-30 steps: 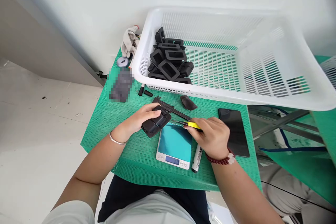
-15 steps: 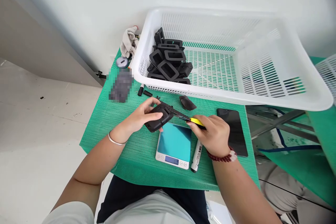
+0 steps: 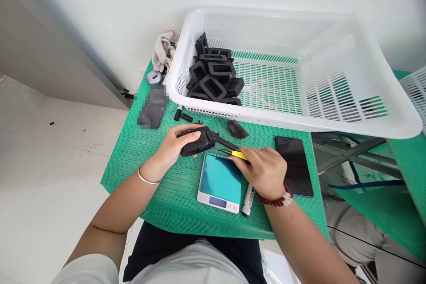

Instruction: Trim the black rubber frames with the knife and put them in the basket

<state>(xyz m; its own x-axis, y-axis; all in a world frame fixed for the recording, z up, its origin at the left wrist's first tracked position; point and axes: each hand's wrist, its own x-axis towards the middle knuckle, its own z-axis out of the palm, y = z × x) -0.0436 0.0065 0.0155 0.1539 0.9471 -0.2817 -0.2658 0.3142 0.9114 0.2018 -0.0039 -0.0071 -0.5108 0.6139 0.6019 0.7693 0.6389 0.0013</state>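
My left hand [image 3: 171, 146] grips a black moulded part [image 3: 198, 143], thumb on top and fingers behind it, above the upper edge of a small digital scale [image 3: 221, 179]. In my right hand [image 3: 266, 168] is a yellow-and-black utility knife [image 3: 238, 155], its thin blade pointing left at the part's right end. Whether the blade touches the part, I cannot tell. A dark narrow strip [image 3: 224, 141] runs between the part and my right fingers; whether it is held or lies behind them is unclear. A dark scrap piece [image 3: 237, 129] lies beyond the hands.
A large white plastic basket [image 3: 299, 120] at the back holds several black frame-like parts [image 3: 213, 88] on its left. A marker [image 3: 248, 199] lies beside the scale, and a black phone [image 3: 294, 166] sits at right. Gloves [image 3: 162, 53] and a grey round-edged case [image 3: 154, 77] are at back left.
My left hand has turned the black part more level and shifted it slightly left and up. My right hand and the knife have moved slightly left; the blade now shows apart from the dark strip.
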